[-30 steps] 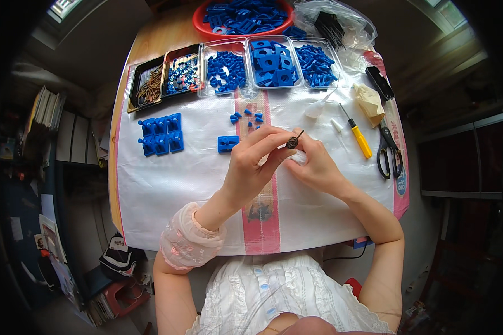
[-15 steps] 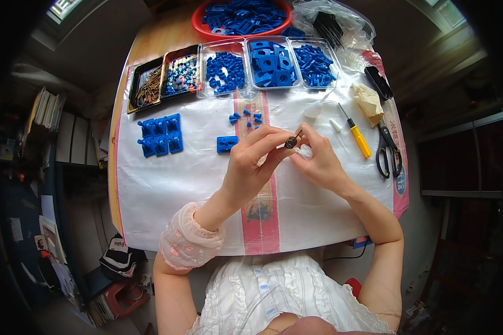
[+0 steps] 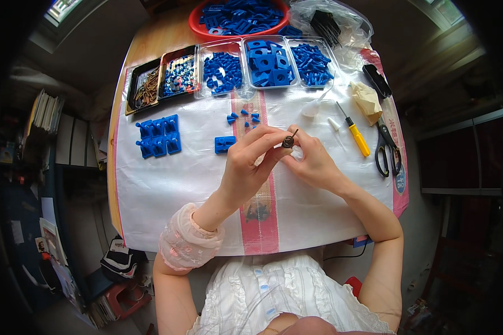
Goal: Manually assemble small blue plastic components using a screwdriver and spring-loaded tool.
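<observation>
My left hand [image 3: 257, 151] is closed, with thumb and fingertips pinching a small dark coiled piece like a spring [image 3: 288, 142], from which a thin stem sticks up. Against it, my right hand [image 3: 314, 162] has its fingers closed, partly round a whitish bit [image 3: 298, 152] that I cannot make out. Just left of the hands lies a single blue plastic block [image 3: 224, 145]. Several little blue cone-shaped pieces [image 3: 245, 117] are scattered beyond it. A group of blue blocks with upright pegs [image 3: 159, 135] stands farther left.
Along the back run trays of screws [image 3: 146, 89], nuts [image 3: 179, 75] and blue parts [image 3: 268, 64], before a red basin [image 3: 194, 28]. A yellow screwdriver [image 3: 359, 140], scissors [image 3: 385, 151] and a small clear bottle [image 3: 311, 109] lie to the right.
The dark coiled piece has tilted slightly, and its thin stem now points more upward. My right fingertips have shifted a little, covering more of the whitish bit.
</observation>
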{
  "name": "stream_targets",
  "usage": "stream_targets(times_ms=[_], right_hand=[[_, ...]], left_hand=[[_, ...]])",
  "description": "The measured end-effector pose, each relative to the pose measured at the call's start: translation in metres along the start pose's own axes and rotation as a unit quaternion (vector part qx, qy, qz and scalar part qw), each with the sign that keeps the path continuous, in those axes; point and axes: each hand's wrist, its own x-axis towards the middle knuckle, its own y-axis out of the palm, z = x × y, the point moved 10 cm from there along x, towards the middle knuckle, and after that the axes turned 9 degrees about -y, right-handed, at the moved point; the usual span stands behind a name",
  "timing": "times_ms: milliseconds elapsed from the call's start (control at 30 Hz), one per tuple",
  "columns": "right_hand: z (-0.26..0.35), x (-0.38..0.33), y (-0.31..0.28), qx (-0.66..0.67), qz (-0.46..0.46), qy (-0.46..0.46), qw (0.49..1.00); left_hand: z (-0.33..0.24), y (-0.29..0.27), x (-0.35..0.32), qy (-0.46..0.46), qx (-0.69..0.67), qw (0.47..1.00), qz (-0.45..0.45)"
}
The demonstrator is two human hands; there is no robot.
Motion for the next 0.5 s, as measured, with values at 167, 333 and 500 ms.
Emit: stream_targets(times_ms=[167,333,500], right_hand=[[0.003,-0.002,0.000,-0.005,0.020,-0.013,1.000],[0.003,-0.003,-0.004,0.037,0.056,-0.007,0.998],[-0.008,0.004,0.000,0.040,0.051,0.002,0.998]], left_hand=[[0.002,-0.001,0.000,-0.007,-0.009,1.000,0.000],[-0.001,0.000,0.001,-0.014,-0.024,1.000,0.003],[0.000,-0.001,0.000,-0.009,-0.011,1.000,0.006]])
